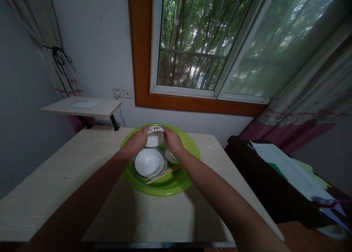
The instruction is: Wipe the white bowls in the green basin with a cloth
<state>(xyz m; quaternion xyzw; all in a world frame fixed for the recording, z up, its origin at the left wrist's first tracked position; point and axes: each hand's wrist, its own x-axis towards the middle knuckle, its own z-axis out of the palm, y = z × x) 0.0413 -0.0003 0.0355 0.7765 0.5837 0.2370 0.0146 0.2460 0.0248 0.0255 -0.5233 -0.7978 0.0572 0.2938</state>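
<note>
Between my two hands a white bowl (155,139) with a small red pattern on its outside is tilted so its inside faces me. My left hand (138,138) grips its left rim, and my right hand (172,139) grips the right rim. Below them is a round green plastic tray (158,192) with a raised rim. In it sit a white bowl (149,162) on what looks like a plate, and another white bowl (171,157) partly covered by my right forearm. A pair of chopsticks (162,174) lies across the front of the tray.
The tray rests on a pale wooden table (90,160). A small raised shelf (82,106) stands at its back left, near wall sockets (122,93). Behind is a window (203,43); a dark piece of furniture with papers (291,171) is on the right.
</note>
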